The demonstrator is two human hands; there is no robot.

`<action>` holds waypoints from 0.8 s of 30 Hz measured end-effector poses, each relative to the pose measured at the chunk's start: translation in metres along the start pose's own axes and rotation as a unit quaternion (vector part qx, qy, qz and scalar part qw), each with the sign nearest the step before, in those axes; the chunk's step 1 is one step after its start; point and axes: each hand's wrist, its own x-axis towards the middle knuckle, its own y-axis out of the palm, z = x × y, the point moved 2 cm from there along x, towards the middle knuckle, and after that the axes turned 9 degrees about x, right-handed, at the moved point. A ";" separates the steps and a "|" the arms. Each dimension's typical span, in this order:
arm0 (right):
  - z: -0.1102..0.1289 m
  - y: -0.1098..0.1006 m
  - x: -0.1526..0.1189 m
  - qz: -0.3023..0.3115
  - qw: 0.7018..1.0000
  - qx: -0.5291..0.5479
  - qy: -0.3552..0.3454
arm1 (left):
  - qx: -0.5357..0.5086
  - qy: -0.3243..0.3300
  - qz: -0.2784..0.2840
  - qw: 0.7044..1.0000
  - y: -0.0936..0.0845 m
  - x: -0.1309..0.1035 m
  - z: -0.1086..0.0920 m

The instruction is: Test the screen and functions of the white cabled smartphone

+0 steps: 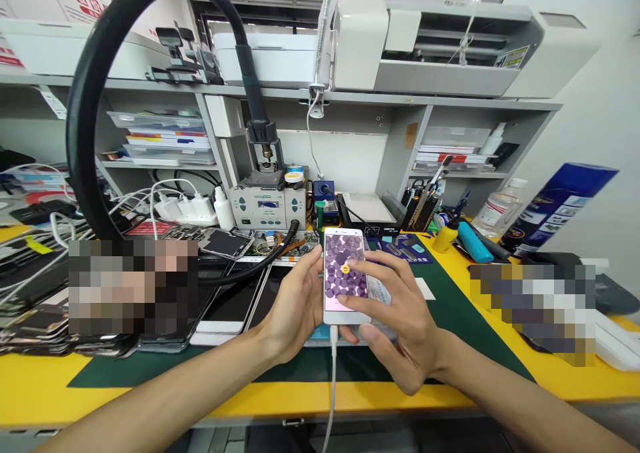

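A white phone is held upright in the middle of the view, its lit screen showing purple circles and a small yellow spot. My left hand is wrapped round the phone's left side and back, with fingertips showing below it. Over the right part of the screen, my right hand has its fingers spread, two fingertips at the glass and the thumb below. A white cable runs down from the phone's bottom edge.
A green mat covers part of the yellow table. Phones and screens lie at the left. Behind stand a soldering station, a thick black hose, a pen holder and bottles.
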 end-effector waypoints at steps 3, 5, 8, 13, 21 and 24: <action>-0.002 -0.001 0.000 -0.019 1.000 -0.005 0.014 | -0.001 0.001 0.010 1.000 0.000 0.000 0.001; -0.003 -0.005 0.001 -0.047 0.998 -0.016 0.024 | 0.001 0.000 0.007 1.000 -0.001 0.000 0.001; -0.005 -0.011 0.003 -0.091 0.994 -0.040 0.038 | 0.010 0.000 0.005 1.000 -0.002 0.000 0.001; -0.011 -0.018 0.003 -0.120 0.988 -0.076 0.055 | 0.017 0.002 0.010 1.000 -0.003 0.001 0.001; -0.018 -0.015 0.001 -0.103 0.987 -0.091 0.087 | 0.018 0.002 -0.001 1.000 -0.001 -0.001 0.000; -0.019 -0.014 0.000 -0.093 0.987 -0.089 0.094 | 0.020 0.000 0.002 1.000 0.000 -0.001 0.000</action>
